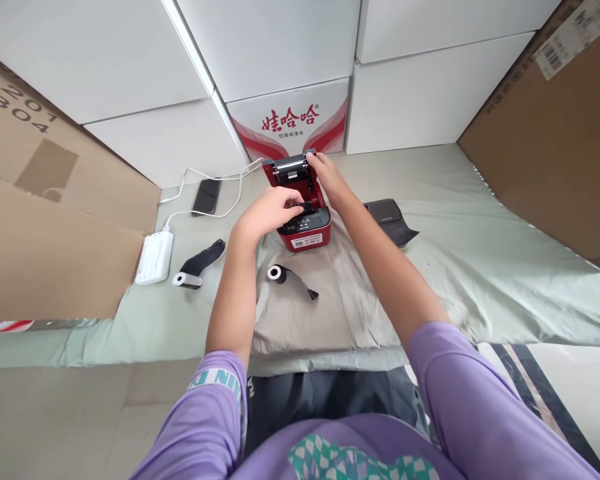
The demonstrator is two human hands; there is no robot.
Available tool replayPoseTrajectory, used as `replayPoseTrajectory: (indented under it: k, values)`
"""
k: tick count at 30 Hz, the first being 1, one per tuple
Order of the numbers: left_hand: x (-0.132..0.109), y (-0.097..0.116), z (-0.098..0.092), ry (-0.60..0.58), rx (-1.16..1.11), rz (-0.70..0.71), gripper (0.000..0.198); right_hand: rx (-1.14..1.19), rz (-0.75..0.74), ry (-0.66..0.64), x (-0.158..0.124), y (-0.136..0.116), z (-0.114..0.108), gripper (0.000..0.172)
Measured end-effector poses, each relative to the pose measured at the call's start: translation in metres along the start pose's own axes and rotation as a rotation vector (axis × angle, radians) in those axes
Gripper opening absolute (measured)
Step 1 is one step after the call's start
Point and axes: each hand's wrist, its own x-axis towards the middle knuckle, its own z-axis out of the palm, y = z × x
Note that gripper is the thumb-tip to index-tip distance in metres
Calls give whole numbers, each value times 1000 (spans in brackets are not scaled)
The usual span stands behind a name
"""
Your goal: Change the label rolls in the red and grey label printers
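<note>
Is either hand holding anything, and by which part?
The right hand holds the red printer by the top right corner of its raised lid. The left hand reaches into the printer; whether it grips anything cannot be told.

2 arms (386, 261) forward, left hand (271, 212) lower

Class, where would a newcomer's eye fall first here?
Probably on the red printer, mid-picture, its lid raised, with the left hand at its opening and the right hand on the lid. Behind, bold red lettering marks a white carton. Two partly unwound rolls lie nearer the person.
</note>
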Motion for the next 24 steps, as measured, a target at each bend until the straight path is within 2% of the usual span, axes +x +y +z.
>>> replayPoseTrajectory:
  k: [2,5,11,13,15,17,19,21,22,24]
  values:
    - [0,2,1,46,70,31,16,32,-28,57,3,17,4,58]
    - [-3,6,2,143,194,49,14,70,-39,90,-13,25,3,56]
    - [-5,13,3,161,209,33,15,109,18,95,-47,31,-7,30]
    - [-3,11,2,128,187,25,16,177,76,81,-53,35,-7,48]
    - [0,1,0,106,136,-1,19,240,140,69,-57,38,-7,65]
    - [3,-15,-2,131,52,-58,23,258,172,66,-60,38,-6,68]
    - [6,-35,-3,153,-66,-164,43,252,180,65,-63,36,-5,64]
    - [7,-56,-3,93,-217,-263,75,242,180,46,-66,33,-5,58]
    - [7,-64,-2,40,-294,-280,86,237,175,30,-67,32,-5,55]
    - [7,-75,-2,-54,-422,-233,93,227,168,-14,-69,29,-5,51]
